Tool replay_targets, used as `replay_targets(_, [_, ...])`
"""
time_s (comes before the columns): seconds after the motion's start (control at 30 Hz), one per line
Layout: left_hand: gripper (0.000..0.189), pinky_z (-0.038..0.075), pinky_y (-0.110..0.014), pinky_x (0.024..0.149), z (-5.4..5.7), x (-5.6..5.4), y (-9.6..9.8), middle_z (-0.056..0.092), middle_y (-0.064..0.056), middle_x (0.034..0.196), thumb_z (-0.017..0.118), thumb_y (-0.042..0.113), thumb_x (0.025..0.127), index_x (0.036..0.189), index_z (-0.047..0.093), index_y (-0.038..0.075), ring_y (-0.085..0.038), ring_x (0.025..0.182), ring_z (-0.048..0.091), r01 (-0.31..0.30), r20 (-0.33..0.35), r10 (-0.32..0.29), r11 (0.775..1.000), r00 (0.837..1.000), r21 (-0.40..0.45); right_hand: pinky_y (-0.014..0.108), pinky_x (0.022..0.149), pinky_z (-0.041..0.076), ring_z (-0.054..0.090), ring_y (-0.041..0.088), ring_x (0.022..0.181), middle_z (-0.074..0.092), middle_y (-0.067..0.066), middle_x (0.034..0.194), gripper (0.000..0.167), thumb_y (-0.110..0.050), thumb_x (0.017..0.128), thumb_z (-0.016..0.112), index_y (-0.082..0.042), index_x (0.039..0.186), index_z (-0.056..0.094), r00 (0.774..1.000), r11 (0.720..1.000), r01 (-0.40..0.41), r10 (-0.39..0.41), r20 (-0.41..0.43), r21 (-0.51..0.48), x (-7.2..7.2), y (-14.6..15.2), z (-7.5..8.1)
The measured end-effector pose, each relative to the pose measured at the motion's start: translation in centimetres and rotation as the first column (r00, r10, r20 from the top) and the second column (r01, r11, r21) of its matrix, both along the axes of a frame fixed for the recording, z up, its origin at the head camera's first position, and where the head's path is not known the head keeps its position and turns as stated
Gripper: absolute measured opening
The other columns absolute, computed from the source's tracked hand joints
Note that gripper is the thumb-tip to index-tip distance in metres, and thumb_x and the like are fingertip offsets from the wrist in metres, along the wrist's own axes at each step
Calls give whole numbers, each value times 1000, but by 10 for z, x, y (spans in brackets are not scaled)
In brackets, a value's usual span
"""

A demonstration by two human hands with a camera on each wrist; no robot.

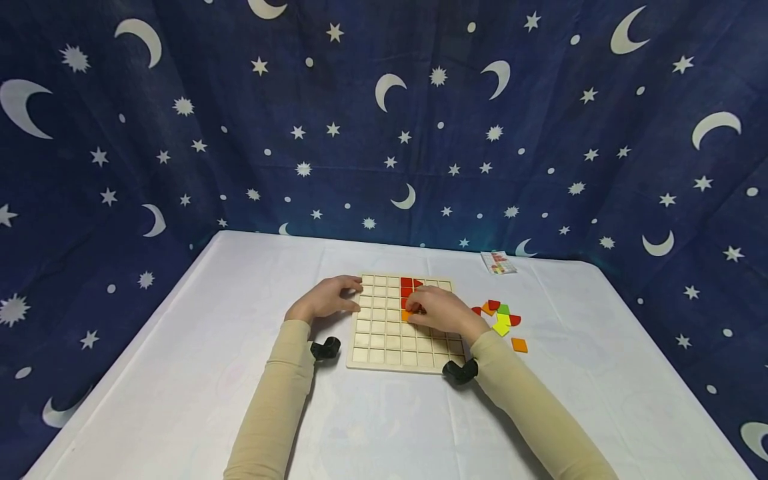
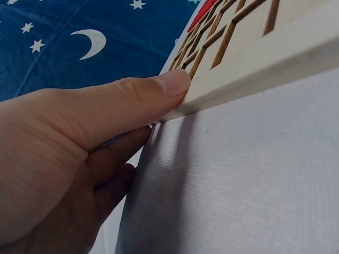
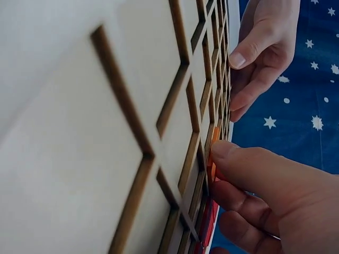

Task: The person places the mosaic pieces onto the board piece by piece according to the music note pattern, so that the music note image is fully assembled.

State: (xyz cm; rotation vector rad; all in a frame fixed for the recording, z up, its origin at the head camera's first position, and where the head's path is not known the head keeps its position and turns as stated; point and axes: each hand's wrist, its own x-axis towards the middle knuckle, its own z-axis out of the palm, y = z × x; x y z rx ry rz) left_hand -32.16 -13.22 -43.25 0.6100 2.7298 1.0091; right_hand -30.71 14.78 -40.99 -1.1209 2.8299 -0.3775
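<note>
A square wooden grid board [image 1: 378, 341] lies on the table. Along one column sit red tiles [image 1: 407, 283], with a second red piece [image 1: 418, 284] beside the far one. My right hand [image 1: 441, 310] reaches over the board from the right. Its thumb and curled fingers pinch an orange tile [image 3: 214, 172] low at the grid, just nearer than the red tiles. My left hand [image 1: 327, 298] rests at the board's left edge. Its thumb touches the rim, and the other fingers lie loosely bent along that side.
Several loose red, orange, green and yellow pieces [image 1: 503, 319] lie right of the board, with an orange square [image 1: 519, 345] nearest me. A printed card [image 1: 498, 263] lies at the back right of the white table [image 1: 180, 373]. Behind hangs a dark blue star-and-moon cloth [image 1: 354, 80].
</note>
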Motion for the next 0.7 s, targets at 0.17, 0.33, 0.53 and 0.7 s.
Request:
replay_targets(0.17, [48, 27, -43, 118, 0, 0, 2, 46, -12, 148, 77, 16, 85, 128, 63, 1, -32, 141, 35, 6, -5, -6, 1000, 1000, 0, 32, 83, 53, 58, 13, 88, 64, -4, 98, 18, -25, 90, 73, -13, 103, 72, 999, 999, 37, -37, 20, -20, 2, 4, 1])
replay_targets(0.33, [47, 28, -44, 117, 0, 1, 1, 46, -12, 148, 77, 16, 85, 128, 63, 2, -32, 140, 36, 3, -13, -3, 1000, 1000, -3, 34, 79, 53, 57, 15, 86, 65, -2, 97, 19, -22, 92, 70, -10, 105, 72, 994, 991, 104, -100, 44, -86, 3, 31, 10])
replay_targets(0.53, [48, 28, -44, 117, 0, 1, 1, 46, -12, 148, 77, 17, 85, 128, 63, 2, -31, 141, 35, -7, -5, 7, 1000, 1000, -1, 34, 75, 53, 58, 19, 87, 68, 4, 101, 28, -19, 92, 68, -2, 114, 70, 948, 948, 303, -290, 131, -95, 6, 93, 27])
replay_targets(0.7, [48, 28, -45, 117, 1, 2, 1, 46, -12, 148, 77, 17, 85, 128, 63, 2, -32, 141, 35, -5, 3, 5, 1000, 1000, 9, 32, 71, 55, 59, 20, 79, 66, 8, 98, 30, -17, 92, 67, 1, 116, 67, 892, 908, 416, -398, 215, -43, 11, 139, 32])
